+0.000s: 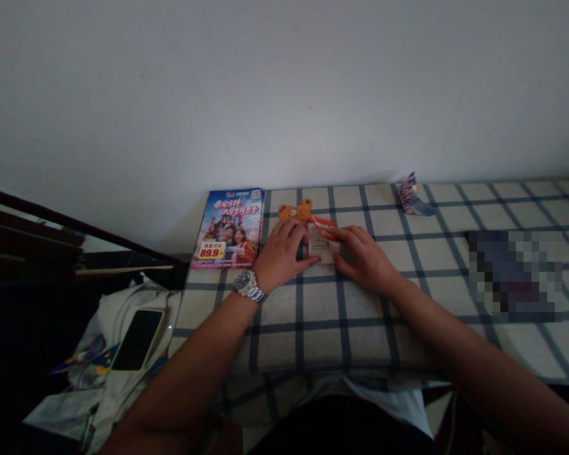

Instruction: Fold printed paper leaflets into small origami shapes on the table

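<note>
A small red-and-white paper card (pixel 318 248) lies on the checked cloth between my hands, with its printed red flap (pixel 323 223) lifted and bent over. My left hand (pixel 284 248), wearing a metal watch (pixel 249 286), holds the card's left side, thumb on its lower edge. The fingers of my right hand (pixel 363 258) pinch the red flap at the card's right side. Just beyond my left fingers shows an orange cartoon bear head (pixel 296 211); whether it is joined to the card is hidden by my hand.
A stack of printed leaflets (pixel 230 230) lies left of my hands. A crumpled leaflet piece (pixel 413 199) sits near the wall (pixel 313 95). Farther right is a blurred dark object (pixel 514 275). Below the table's left edge, a phone (pixel 138 340) rests on white cloth (pixel 118 303).
</note>
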